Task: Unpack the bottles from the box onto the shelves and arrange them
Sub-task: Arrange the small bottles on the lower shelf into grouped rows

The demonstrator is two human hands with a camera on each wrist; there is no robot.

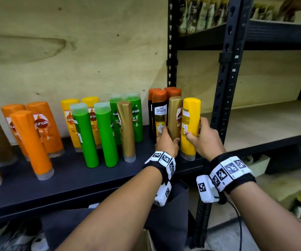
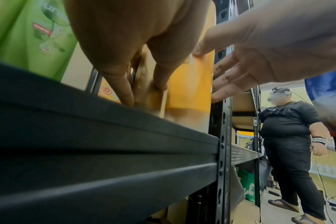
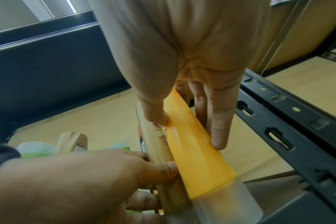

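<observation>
A gold bottle [image 1: 174, 115] and a yellow bottle [image 1: 191, 113] stand side by side, caps down, at the right end of the dark shelf [image 1: 73, 180]. My left hand [image 1: 170, 135] grips the gold bottle low down, thumb on its front. My right hand [image 1: 195, 128] holds the yellow bottle between thumb and fingers. In the left wrist view my fingers [image 2: 125, 91] wrap the gold bottle [image 2: 146, 91] beside the yellow bottle [image 2: 190, 84]. The right wrist view shows my thumb and fingers [image 3: 220, 128] clasping the yellow bottle [image 3: 197, 151].
Orange, yellow and green bottles [image 1: 91, 134] and another gold bottle [image 1: 127, 129] stand in rows to the left. Dark orange-capped bottles [image 1: 159, 113] stand just behind. A black upright [image 1: 224, 87] is right of the yellow bottle, a wooden shelf [image 1: 263, 120] beyond. Another person [image 2: 290, 136] stands nearby.
</observation>
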